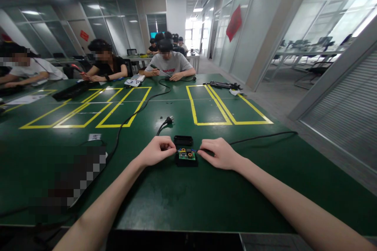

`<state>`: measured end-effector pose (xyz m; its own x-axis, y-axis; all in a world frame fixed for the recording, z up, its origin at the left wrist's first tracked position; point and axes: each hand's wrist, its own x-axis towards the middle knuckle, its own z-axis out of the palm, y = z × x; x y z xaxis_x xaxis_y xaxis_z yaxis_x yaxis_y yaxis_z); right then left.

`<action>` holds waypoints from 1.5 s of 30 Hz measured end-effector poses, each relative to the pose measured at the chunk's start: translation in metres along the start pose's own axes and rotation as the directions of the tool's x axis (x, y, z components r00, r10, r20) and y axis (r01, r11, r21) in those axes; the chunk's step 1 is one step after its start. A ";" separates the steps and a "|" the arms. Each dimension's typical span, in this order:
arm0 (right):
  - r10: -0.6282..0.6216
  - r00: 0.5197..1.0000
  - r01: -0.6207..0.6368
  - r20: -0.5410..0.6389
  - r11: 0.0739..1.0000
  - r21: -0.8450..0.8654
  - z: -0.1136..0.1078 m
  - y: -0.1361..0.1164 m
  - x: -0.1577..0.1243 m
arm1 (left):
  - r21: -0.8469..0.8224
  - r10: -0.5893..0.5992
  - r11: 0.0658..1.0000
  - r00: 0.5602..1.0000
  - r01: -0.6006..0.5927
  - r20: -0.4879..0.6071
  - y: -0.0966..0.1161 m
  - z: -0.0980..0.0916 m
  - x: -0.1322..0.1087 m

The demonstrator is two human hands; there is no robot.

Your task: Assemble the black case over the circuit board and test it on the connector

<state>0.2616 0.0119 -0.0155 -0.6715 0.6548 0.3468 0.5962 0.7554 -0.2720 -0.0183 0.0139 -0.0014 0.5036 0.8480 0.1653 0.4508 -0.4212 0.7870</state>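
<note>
A small green circuit board (188,155) with copper-coloured coils sits in a black plastic case half (187,163) in front of me. Just behind it lies another black case half (183,140). My left hand (157,151) is closed in a pinch at the board's left end, on a black power cord (159,130) whose plug (169,120) lies beyond the hand. At the right end, my right hand (219,153) pinches a black cable (262,137) that trails off to the right. Thin blue wires show by the right fingertips; the exact grip points are partly hidden.
Yellow tape (212,124) marks rectangles on the green table (165,204). A long black cable (141,106) crosses it on the left, near a blurred-out object (79,176). A black tripod-like item (225,85) lies at the far right. Several people sit across the table.
</note>
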 end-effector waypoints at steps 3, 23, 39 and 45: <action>-0.047 0.997 0.046 0.060 0.999 0.022 0.003 -0.002 -0.001 | -0.087 -0.087 0.991 0.989 0.098 0.123 -0.002 0.001 -0.001; 0.044 0.997 -0.046 0.067 0.998 0.030 0.010 -0.002 0.004 | 0.178 -0.012 0.984 0.998 0.001 0.058 -0.001 0.003 -0.003; -0.014 0.998 0.013 0.067 1.000 0.025 0.012 -0.001 0.004 | 0.447 -0.567 0.377 0.584 0.811 -0.581 0.013 -0.063 -0.040; -0.036 0.997 0.035 0.074 0.999 0.025 0.009 -0.001 0.004 | 0.568 -0.426 0.353 0.668 0.744 -0.610 0.019 -0.049 -0.031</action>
<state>0.2542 0.0141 -0.0223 -0.7234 0.6270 0.2893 0.5613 0.7779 -0.2824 -0.0619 -0.0047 0.0372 -0.3051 0.9423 0.1374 0.9521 0.2991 0.0634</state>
